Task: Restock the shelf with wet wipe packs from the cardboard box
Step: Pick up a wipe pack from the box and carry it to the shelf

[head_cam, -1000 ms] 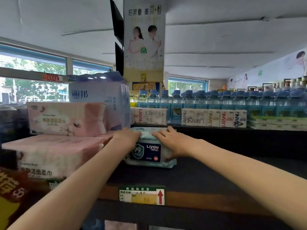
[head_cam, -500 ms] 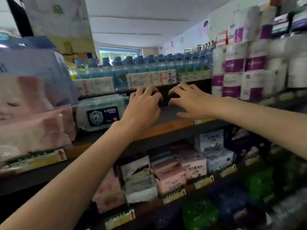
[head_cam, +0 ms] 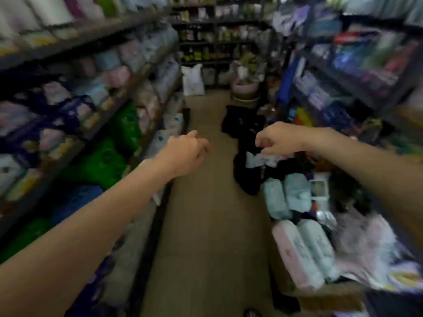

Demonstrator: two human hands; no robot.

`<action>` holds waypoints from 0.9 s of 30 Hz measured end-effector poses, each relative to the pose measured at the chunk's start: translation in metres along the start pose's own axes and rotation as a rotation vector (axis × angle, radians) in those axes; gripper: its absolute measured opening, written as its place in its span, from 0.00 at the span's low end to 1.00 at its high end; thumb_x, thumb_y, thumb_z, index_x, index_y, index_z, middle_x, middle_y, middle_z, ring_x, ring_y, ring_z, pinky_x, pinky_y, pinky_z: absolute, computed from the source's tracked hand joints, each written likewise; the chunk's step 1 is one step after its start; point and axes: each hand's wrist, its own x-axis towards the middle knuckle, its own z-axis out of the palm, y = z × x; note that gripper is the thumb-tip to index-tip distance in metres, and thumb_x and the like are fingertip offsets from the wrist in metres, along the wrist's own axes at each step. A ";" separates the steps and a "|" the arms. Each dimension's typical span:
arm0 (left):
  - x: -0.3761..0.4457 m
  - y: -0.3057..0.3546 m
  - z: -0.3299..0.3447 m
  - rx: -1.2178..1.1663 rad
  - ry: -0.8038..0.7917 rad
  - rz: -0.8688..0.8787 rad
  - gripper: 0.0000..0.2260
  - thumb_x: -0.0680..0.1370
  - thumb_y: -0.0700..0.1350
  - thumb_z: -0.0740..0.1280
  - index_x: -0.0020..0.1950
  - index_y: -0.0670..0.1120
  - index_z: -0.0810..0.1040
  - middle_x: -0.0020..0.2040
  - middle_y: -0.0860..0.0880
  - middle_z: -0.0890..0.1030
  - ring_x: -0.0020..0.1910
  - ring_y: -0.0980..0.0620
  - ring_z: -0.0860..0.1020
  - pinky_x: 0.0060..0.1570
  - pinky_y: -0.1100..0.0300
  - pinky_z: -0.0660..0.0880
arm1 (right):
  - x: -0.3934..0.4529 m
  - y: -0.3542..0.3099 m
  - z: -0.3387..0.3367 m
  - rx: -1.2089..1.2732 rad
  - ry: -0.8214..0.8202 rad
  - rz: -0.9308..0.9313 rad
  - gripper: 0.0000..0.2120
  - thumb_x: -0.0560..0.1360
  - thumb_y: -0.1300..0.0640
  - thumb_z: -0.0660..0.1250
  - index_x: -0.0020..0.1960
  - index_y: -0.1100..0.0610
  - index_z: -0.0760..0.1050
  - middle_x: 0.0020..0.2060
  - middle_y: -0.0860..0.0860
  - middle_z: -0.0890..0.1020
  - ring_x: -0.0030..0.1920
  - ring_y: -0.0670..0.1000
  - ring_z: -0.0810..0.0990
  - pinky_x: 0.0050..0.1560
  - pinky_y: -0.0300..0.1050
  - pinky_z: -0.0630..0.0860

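Blurred shop aisle (head_cam: 206,225), pastel pink and mint wipe packs (head_cam: 306,250) boxed, both hands (head_cam: 185,152) (head_cam: 278,139) loosely curled, empty.

My left hand (head_cam: 185,154) and right hand (head_cam: 278,139) are extended mid-frame, well apart, fingers loosely curled, holding nothing; both forearms are bare.

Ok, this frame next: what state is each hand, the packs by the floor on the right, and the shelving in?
Left hand: over the aisle, fingers loosely curled, holding nothing.
Right hand: over the aisle, fingers curled downward; blur hides whether it holds anything.
Pale pink and teal packs: lying side by side, low on the right, untouched.
Left shelves: stocked, blurred.
Right shelves: stocked, blurred.
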 end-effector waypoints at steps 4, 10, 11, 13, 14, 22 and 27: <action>0.066 0.097 0.060 -0.070 -0.136 0.172 0.15 0.77 0.44 0.60 0.63 0.51 0.72 0.63 0.46 0.69 0.62 0.43 0.73 0.60 0.50 0.67 | -0.057 0.096 0.091 0.133 -0.147 0.182 0.10 0.74 0.60 0.63 0.53 0.63 0.78 0.51 0.58 0.82 0.52 0.58 0.80 0.52 0.48 0.73; 0.127 0.195 0.147 -0.148 -0.403 0.286 0.19 0.76 0.43 0.58 0.68 0.50 0.68 0.65 0.46 0.69 0.64 0.44 0.72 0.60 0.48 0.69 | -0.083 0.171 0.206 0.266 -0.364 0.222 0.13 0.73 0.66 0.62 0.56 0.63 0.78 0.53 0.59 0.80 0.55 0.58 0.78 0.53 0.44 0.69; 0.133 0.202 0.160 -0.142 -0.437 0.285 0.20 0.76 0.43 0.58 0.68 0.50 0.67 0.65 0.46 0.69 0.64 0.44 0.72 0.59 0.49 0.70 | -0.079 0.179 0.220 0.297 -0.385 0.212 0.12 0.73 0.66 0.61 0.55 0.63 0.78 0.52 0.60 0.80 0.55 0.59 0.77 0.54 0.48 0.71; 0.139 0.210 0.178 -0.121 -0.500 0.248 0.19 0.77 0.43 0.58 0.68 0.49 0.67 0.65 0.45 0.69 0.62 0.43 0.73 0.58 0.51 0.70 | -0.066 0.190 0.243 0.381 -0.409 0.202 0.10 0.75 0.63 0.62 0.53 0.64 0.77 0.52 0.60 0.80 0.54 0.60 0.77 0.53 0.50 0.73; 0.140 0.213 0.185 -0.110 -0.525 0.222 0.19 0.77 0.43 0.58 0.68 0.49 0.67 0.66 0.45 0.69 0.62 0.43 0.73 0.58 0.51 0.69 | -0.058 0.191 0.251 0.422 -0.416 0.201 0.11 0.76 0.60 0.62 0.53 0.64 0.77 0.52 0.60 0.80 0.54 0.60 0.77 0.53 0.50 0.73; 0.129 0.190 0.222 -0.243 -0.649 -0.039 0.17 0.78 0.40 0.60 0.67 0.44 0.70 0.66 0.42 0.68 0.63 0.42 0.72 0.60 0.55 0.69 | 0.015 0.144 0.314 0.466 -0.475 0.083 0.15 0.79 0.52 0.58 0.46 0.64 0.76 0.48 0.62 0.78 0.51 0.58 0.77 0.44 0.44 0.66; 0.117 0.183 0.240 -0.329 -0.676 -0.110 0.16 0.78 0.42 0.61 0.65 0.45 0.71 0.65 0.43 0.70 0.59 0.42 0.75 0.60 0.52 0.71 | 0.039 0.131 0.346 0.247 -0.392 0.115 0.13 0.77 0.63 0.58 0.60 0.62 0.74 0.59 0.60 0.78 0.60 0.60 0.76 0.58 0.51 0.75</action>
